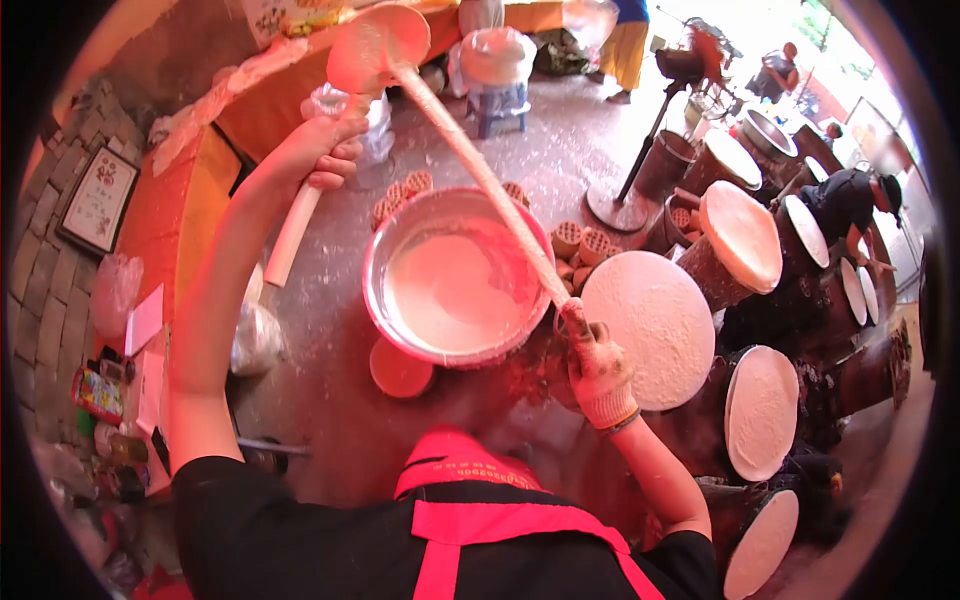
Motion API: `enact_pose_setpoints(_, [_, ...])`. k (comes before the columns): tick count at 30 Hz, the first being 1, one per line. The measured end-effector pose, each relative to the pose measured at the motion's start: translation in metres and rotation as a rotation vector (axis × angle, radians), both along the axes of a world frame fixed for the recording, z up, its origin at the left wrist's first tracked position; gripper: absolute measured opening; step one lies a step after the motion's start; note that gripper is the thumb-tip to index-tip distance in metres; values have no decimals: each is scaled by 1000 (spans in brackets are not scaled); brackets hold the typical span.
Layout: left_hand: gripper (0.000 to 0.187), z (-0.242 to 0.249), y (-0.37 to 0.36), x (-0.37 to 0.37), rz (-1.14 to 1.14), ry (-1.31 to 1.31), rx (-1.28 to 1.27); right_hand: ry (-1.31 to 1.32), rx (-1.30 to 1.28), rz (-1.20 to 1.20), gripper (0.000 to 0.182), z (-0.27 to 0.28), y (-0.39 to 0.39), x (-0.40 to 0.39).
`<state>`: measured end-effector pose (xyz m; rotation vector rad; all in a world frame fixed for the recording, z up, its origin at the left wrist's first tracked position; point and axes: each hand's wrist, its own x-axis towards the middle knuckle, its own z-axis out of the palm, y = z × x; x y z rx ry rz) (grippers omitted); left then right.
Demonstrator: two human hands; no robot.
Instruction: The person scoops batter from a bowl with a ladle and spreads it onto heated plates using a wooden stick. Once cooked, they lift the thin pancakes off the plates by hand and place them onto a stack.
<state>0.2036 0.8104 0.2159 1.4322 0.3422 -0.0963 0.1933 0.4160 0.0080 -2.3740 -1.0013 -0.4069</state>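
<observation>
In the head view my left hand [330, 153], bare, is raised with its fingers wrapped around a pale wooden handle [293, 235]. The upper end of that handle meets the underside of a batter-coated ladle [378, 48]; what it ends in is hidden. From the ladle a long, batter-smeared shaft slants down to my right hand [600, 370], which wears a white knit glove and grips its lower end. Beneath the shaft stands a wide metal basin [460, 290] of pale batter. Close by my right hand is a round griddle [650, 330] topped with a white, rough layer.
Several more round white-topped griddles [762, 412] line the right side on drum stoves. Briquettes with holes [585, 243] lie behind the basin. A stand fan [690, 65] rises farther back. A person in dark clothes [845, 205] leans over at right. An orange-covered table [165, 190] runs along the left.
</observation>
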Motion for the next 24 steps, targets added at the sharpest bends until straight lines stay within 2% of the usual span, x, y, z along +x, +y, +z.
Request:
enact_pose_setpoints(3, [15, -12, 36, 33, -56, 189, 4, -91, -24, -125, 80, 5, 28, -7])
enact_pose_setpoints(4, [16, -30, 59, 53, -138, 300, -110, -101, -46, -169, 80, -3, 36, -12])
enact_pose_setpoints(7, [19, -68, 74, 74, -115, 616, -641, 16, -87, -245, 80, -37, 41, -43])
enact_pose_setpoints(9, [20, -91, 69, 75, -189, 700, -549, -21, -135, -290, 82, -56, 20, -76])
enact_pose_setpoints(11, [22, -98, 52, 72, -295, 899, -652, 40, -158, -341, 83, -76, -19, -127])
enact_pose_setpoints(14, [21, -112, 3, 74, -530, 1020, -404, 63, -77, -474, 84, -100, -66, -240])
enact_pose_setpoints(15, [19, -108, -26, 68, -600, 1054, -315, 75, -34, -568, 74, -110, -72, -286])
enact_pose_setpoints(17, [17, -102, -94, 48, -871, 963, 29, 41, 158, -864, 60, -119, -60, -362])
enact_pose_setpoints(20, [14, -103, -202, 17, -1270, 960, 249, 284, 156, -1282, 47, -118, -31, -451])
enact_pose_setpoints(23, [15, -84, -332, -62, -1711, 759, 511, 154, 267, -1684, 45, -132, -1, -513])
enact_pose_setpoints(24, [14, -82, -374, -87, -1851, 771, 524, -51, 241, -1829, 35, -136, 4, -525])
